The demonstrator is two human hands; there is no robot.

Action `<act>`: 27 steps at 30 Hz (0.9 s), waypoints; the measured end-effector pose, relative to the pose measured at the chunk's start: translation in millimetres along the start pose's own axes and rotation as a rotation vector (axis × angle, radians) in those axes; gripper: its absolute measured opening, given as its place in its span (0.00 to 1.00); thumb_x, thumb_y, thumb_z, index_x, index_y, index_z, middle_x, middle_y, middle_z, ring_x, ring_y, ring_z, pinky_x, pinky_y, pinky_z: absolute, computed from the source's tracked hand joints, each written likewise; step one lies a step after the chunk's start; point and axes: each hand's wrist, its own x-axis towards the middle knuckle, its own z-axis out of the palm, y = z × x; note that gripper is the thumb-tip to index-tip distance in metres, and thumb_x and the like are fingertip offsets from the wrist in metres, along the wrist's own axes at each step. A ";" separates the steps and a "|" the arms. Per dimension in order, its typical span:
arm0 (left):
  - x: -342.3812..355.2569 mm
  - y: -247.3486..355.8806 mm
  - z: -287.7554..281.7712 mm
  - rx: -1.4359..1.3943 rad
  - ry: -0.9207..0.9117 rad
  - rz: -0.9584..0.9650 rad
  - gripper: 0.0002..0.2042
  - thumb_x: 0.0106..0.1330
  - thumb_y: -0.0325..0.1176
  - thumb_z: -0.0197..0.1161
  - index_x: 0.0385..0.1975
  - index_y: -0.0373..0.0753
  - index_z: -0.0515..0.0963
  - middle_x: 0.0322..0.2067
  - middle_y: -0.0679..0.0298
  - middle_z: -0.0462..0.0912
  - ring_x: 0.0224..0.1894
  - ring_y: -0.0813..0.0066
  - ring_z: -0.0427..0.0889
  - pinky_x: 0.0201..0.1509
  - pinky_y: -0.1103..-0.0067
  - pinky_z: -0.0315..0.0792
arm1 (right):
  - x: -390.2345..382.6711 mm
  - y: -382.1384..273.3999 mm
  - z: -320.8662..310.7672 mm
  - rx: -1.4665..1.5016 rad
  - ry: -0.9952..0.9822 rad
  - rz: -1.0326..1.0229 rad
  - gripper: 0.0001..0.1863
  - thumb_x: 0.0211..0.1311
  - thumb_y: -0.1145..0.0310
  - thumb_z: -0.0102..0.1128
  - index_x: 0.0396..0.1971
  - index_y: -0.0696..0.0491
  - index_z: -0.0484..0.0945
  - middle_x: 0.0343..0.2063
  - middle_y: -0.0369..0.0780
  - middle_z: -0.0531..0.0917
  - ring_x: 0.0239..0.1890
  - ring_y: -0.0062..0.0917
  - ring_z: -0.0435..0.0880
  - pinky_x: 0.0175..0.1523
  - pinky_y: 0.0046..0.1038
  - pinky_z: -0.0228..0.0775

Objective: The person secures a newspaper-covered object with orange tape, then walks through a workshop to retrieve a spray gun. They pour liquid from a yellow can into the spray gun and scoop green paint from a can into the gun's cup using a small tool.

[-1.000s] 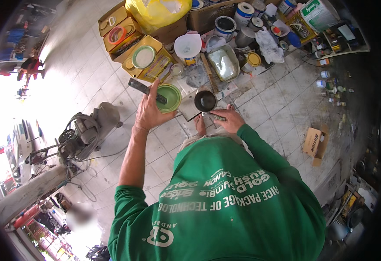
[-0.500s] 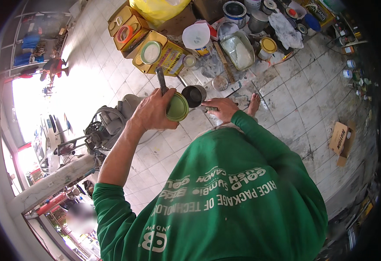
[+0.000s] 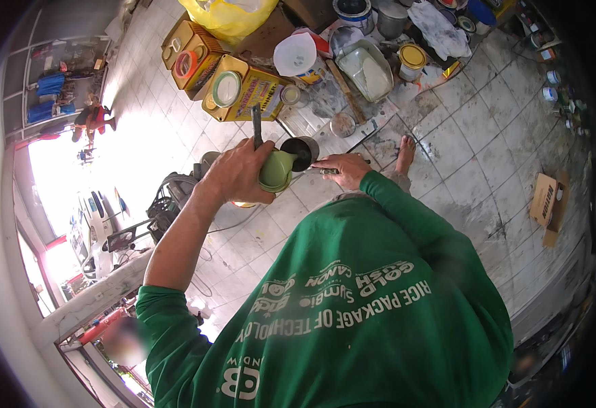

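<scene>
My left hand (image 3: 237,175) is closed around a can of pale green paint (image 3: 274,173), tilted to the right. A flat dark stick (image 3: 256,122) stands up beside its fingers. Green paint reaches over the can's rim at the mouth of a dark grey metal cup (image 3: 307,150). My right hand (image 3: 345,170) is closed at the cup's near right side, with a thin handle-like piece (image 3: 328,171) under its fingers. How that piece joins the cup is hard to see. The cup leans toward the can.
Yellow metal tins (image 3: 254,95) stand ahead, one carrying a green-rimmed lid (image 3: 226,89). Beyond are a tray of whitish stuff (image 3: 366,71), a wooden stick (image 3: 345,90) and a yellow-lidded can (image 3: 412,60). Left lies dark equipment (image 3: 172,204); right, a cardboard box (image 3: 549,204).
The left hand has tipped the green can further toward the cup, and paint now reaches over its rim to the cup. The right hand keeps its hold; the view has shifted slightly.
</scene>
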 end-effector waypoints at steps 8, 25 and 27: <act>0.5 -2.1 0.6 0.005 -0.022 -0.031 0.40 0.40 0.46 0.76 0.59 0.42 0.71 0.44 0.50 0.79 0.49 0.50 0.80 0.55 0.63 0.76 | -2.4 -15.0 -11.8 -0.010 -0.070 0.060 0.25 0.69 0.53 0.58 0.66 0.30 0.72 0.61 0.35 0.78 0.61 0.33 0.78 0.67 0.36 0.69; -2.0 -5.0 0.7 -0.017 -0.007 -0.032 0.41 0.40 0.46 0.76 0.60 0.42 0.70 0.44 0.48 0.79 0.49 0.49 0.80 0.55 0.62 0.76 | 4.9 1.0 6.5 0.029 -0.102 0.043 0.26 0.70 0.52 0.57 0.67 0.29 0.70 0.62 0.36 0.77 0.62 0.33 0.77 0.68 0.36 0.68; -1.5 -5.5 0.8 -0.029 -0.016 -0.028 0.41 0.40 0.46 0.76 0.60 0.42 0.70 0.44 0.48 0.79 0.50 0.49 0.80 0.55 0.62 0.76 | 5.0 1.1 7.2 0.020 -0.110 0.048 0.26 0.70 0.52 0.57 0.67 0.29 0.70 0.62 0.37 0.77 0.62 0.34 0.77 0.68 0.36 0.68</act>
